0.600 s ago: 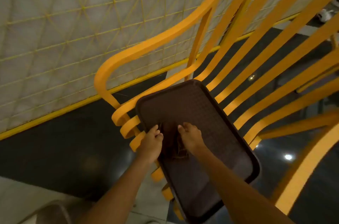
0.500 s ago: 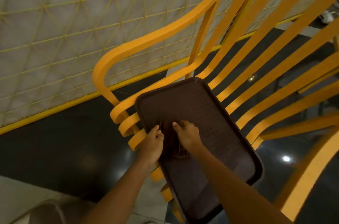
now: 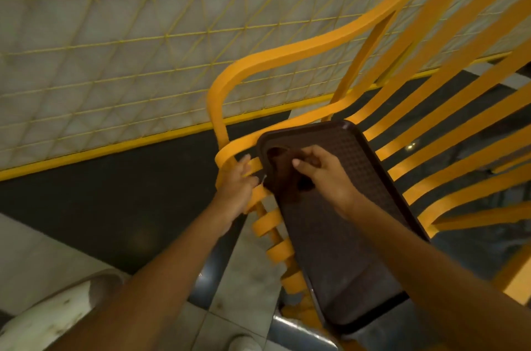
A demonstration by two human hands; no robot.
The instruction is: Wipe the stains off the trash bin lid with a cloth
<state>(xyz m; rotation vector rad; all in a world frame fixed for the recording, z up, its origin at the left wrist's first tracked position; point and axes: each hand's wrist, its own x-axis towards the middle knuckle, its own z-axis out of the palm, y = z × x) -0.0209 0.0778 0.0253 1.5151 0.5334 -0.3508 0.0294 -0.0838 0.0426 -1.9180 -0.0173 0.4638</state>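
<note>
A dark brown, textured trash bin lid (image 3: pixel 344 250) lies flat on the slats of a yellow bench. My right hand (image 3: pixel 324 175) presses a dark brown cloth (image 3: pixel 283 175) onto the lid near its far left corner; the cloth is bunched under my fingers and partly hidden by them. At the lid's left rim, my left hand (image 3: pixel 238 186) holds the edge, its thumb against the rim and its fingers lying over a yellow slat. I cannot make out stains on the dark surface.
The yellow bench (image 3: pixel 448 149) has a curved armrest (image 3: pixel 258 66) just beyond my left hand. A wire-grid fence (image 3: pixel 115 48) runs behind it. Grey metal tubing (image 3: pixel 209 278) and a white cylinder (image 3: pixel 48 316) sit low at the left, above dark floor.
My right hand has slid the cloth from the lid's left-middle toward its far left corner. My left hand shifted along the left rim the same way.
</note>
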